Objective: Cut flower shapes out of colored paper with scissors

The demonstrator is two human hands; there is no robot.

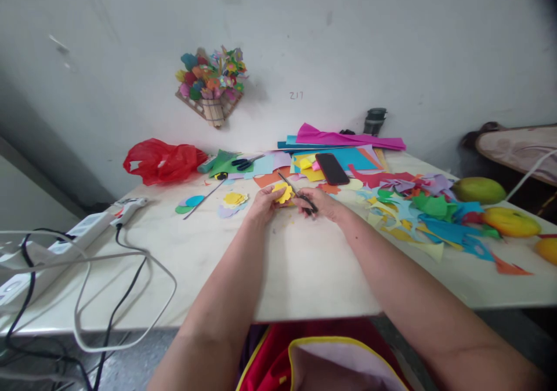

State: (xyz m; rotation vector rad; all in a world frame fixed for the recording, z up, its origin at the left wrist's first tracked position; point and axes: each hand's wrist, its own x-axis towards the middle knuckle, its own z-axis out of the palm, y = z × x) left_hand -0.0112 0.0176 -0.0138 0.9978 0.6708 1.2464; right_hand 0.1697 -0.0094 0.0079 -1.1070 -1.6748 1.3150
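Observation:
My left hand [263, 203] is closed on a small yellow paper shape [284, 193] with a wavy edge, holding it just above the white table [304, 263]. My right hand [319, 202] is closed on a pair of black-handled scissors [297, 194]. The blades point up and left and meet the yellow paper. Both hands sit at the middle of the table, close together. A small stack of yellow and lilac paper rounds [234, 201] lies just left of my left hand.
Coloured paper sheets and scraps [418, 211] cover the right and back of the table. A dark phone [332, 168] lies on the sheets. A second pair of scissors [243, 162], a red plastic bag [161, 160], mangoes [478, 189], and a power strip with cables [87, 231] lie around.

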